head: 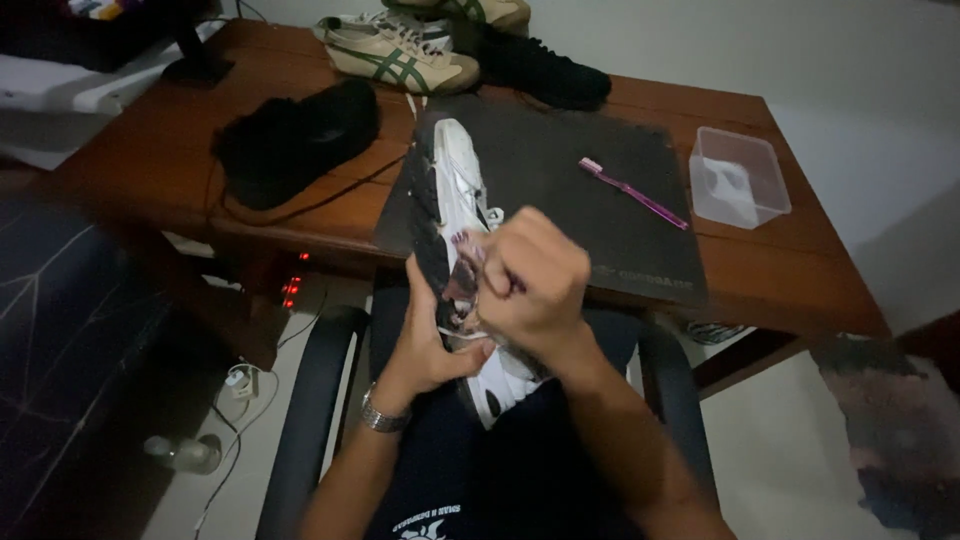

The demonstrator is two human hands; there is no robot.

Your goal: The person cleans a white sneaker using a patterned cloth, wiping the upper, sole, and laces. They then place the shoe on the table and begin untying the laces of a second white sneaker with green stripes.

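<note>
From the head camera I look down at my lap, where I hold a white sneaker [462,200] tilted up on its side, its toe over the near edge of the dark mat [560,170] and its heel down by my thigh. My left hand [428,335] is wrapped around the shoe from below, fingers curled against the dark sole edge, with a metal wristwatch [381,414] on that wrist. My right hand [533,283] is closed into a fist over the middle of the shoe; it seems to pinch something thin and dark, but the blur and dim light keep me from telling what it is. My fist hides most of the shoe's lacing area.

On the mat lies a purple toothbrush [633,192], well apart from my hands. To its right on the wooden desk [790,270] stands a clear plastic container [738,176]. At the far edge sit a cream sneaker with green stripes [400,58] and a black shoe [545,70]; another pair behind them is cut off by the frame top. A black cloth heap [297,138] lies at the left, its shape hard to read. The chair armrests [312,400] flank my legs.
</note>
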